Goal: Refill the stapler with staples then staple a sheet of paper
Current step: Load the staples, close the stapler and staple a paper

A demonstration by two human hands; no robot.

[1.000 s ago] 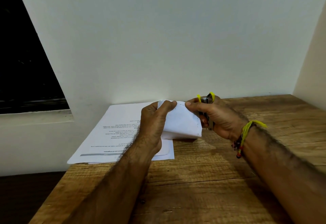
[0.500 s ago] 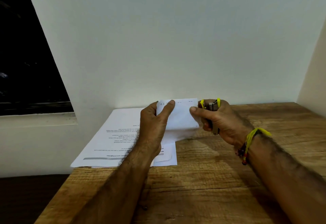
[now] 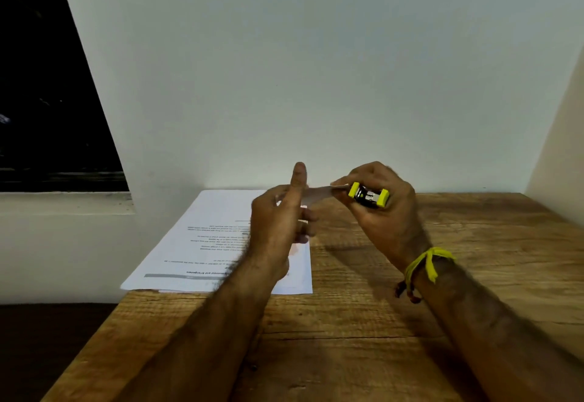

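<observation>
My right hand (image 3: pixel 384 212) grips a small yellow and metal stapler (image 3: pixel 368 196) above the table, its end facing me. A white sheet of paper (image 3: pixel 319 193) runs nearly edge-on from the stapler's left side toward my left hand (image 3: pixel 279 224). That hand is blurred, its index finger pointing up and the other fingers loosely bent beside the sheet; I cannot tell whether they pinch it. Below my left hand a stack of printed papers (image 3: pixel 202 243) lies flat on the wooden table (image 3: pixel 363 322).
A white wall stands right behind the table's far edge, and another wall closes the right side. A dark window (image 3: pixel 47 101) with a sill is at the left. The table's left edge drops off to a dark floor.
Both hands rose off the table. The sheet, held face-on before, now lies nearly edge-on. My right hand has turned the stapler's end toward me, and my left index finger has lifted off the sheet.
</observation>
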